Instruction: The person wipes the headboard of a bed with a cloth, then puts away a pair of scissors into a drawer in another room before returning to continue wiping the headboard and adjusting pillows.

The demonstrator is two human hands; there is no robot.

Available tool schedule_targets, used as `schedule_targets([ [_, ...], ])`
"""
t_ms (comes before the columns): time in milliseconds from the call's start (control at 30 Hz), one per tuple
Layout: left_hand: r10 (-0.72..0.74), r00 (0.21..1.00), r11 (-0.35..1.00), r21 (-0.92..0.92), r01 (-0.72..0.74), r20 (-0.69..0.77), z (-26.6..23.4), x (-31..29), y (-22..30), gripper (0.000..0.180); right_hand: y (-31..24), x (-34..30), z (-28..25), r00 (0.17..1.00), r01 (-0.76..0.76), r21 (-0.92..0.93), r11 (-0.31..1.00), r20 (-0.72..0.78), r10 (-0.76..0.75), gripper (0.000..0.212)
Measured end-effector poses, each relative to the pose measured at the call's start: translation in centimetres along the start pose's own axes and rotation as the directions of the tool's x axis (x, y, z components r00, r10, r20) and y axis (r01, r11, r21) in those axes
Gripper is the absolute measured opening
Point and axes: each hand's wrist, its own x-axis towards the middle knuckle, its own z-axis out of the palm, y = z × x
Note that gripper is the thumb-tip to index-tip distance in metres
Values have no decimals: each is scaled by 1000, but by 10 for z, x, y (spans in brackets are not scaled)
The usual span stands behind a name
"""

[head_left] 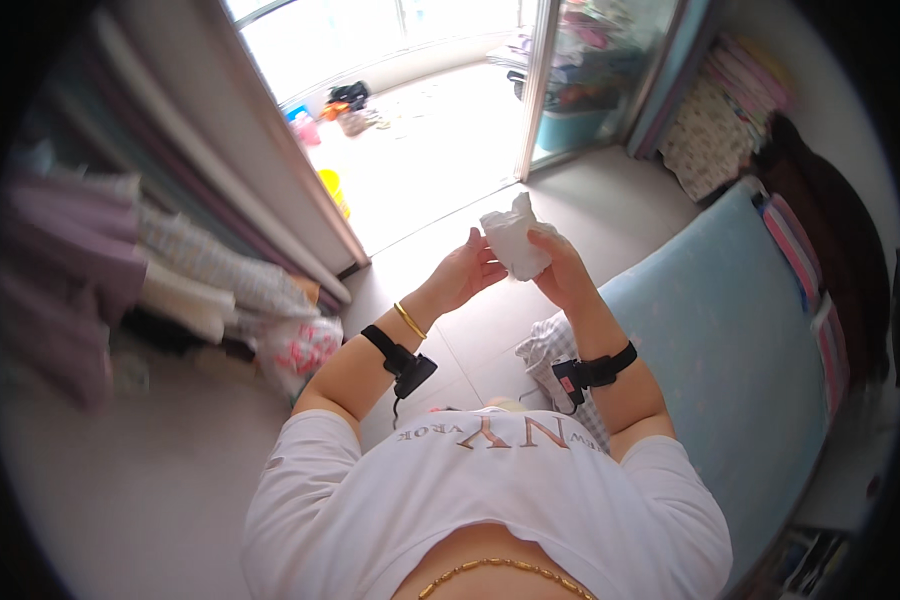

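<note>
A crumpled, soft white cloth-like piece (511, 240) is held up in front of me; whether it is fabric or tissue I cannot make out. My right hand (566, 277) is closed on its right side, with the thumb lying across it. Just left of it is my left hand (462, 274), thumb raised and fingers apart, the fingertips close to the white piece's edge. Whether they touch it cannot be seen clearly. A black strap with a small device (407, 370) sits on my left forearm, and a similar strapped device (587, 374) on my right one.
A bed with a pale blue cover (710, 370) stands at the right, a checked cloth (547, 345) by its near edge. Ahead, a sliding glass door (540, 90) gives onto a bright balcony. Clothes (70, 260) and a plastic bag (300, 348) are at the left.
</note>
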Motion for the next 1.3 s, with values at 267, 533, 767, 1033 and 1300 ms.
schedule_targets([
  [267,-117,944,962,272,30,309,-45,173,43,77,-29,96,-87,984,-27,84,996,-173,41,40],
  [533,-154,978,965,232,118,143,-50,346,93,54,-119,191,-151,875,96,-51,994,-473,-109,41],
  [767,-240,918,969,133,207,317,-57,517,80,32,-181,264,-247,645,206,-364,908,-648,-406,46],
  [1033,-363,764,844,536,27,533,-75,679,35,34,-226,284,-348,531,356,-194,914,-763,-369,48],
  [1300,-667,454,735,621,271,591,-30,788,-11,43,-267,266,-438,366,554,-191,810,-818,-443,50],
])
